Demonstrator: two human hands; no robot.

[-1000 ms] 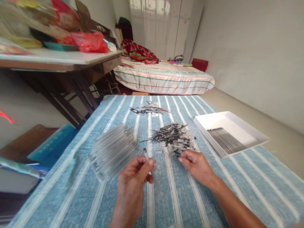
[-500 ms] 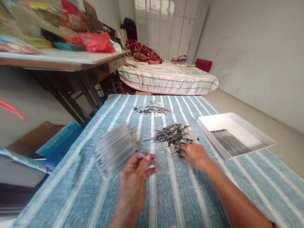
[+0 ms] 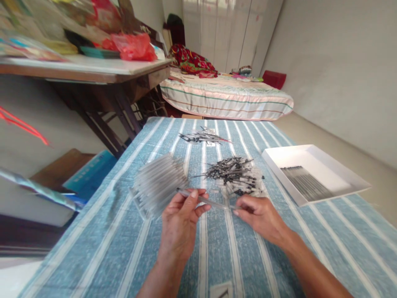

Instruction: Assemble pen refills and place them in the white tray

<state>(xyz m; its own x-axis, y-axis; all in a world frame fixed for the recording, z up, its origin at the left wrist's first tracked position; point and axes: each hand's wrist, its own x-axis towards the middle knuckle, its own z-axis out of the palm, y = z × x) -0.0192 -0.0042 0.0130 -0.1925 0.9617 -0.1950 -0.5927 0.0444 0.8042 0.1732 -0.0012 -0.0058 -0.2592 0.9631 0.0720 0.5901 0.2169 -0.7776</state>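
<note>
A clear pen barrel (image 3: 214, 203), dark at its upper left end, lies slanted in my left hand (image 3: 182, 219), pinched between thumb and fingers. My right hand (image 3: 263, 216) is closed in a pinch at the barrel's lower right end; its fingertips hide whatever small piece they hold. Just beyond that hand is a loose pile of small black and clear pen parts (image 3: 235, 173). Left of it, close to my left hand, a stack of clear pen barrels (image 3: 159, 182) lies in rows.
On the right a white box (image 3: 336, 171) holds a row of finished-looking pens (image 3: 305, 182). Thin refills and pen pieces (image 3: 203, 136) lie at the far end of the striped cloth (image 3: 124, 248). A cluttered side table (image 3: 133, 68) stands left, a bed (image 3: 226, 97) behind.
My right hand has come away from the pile of pen parts and moved to the barrel's end. The barrel in my left hand has turned flatter, its lower end now pointing right.
</note>
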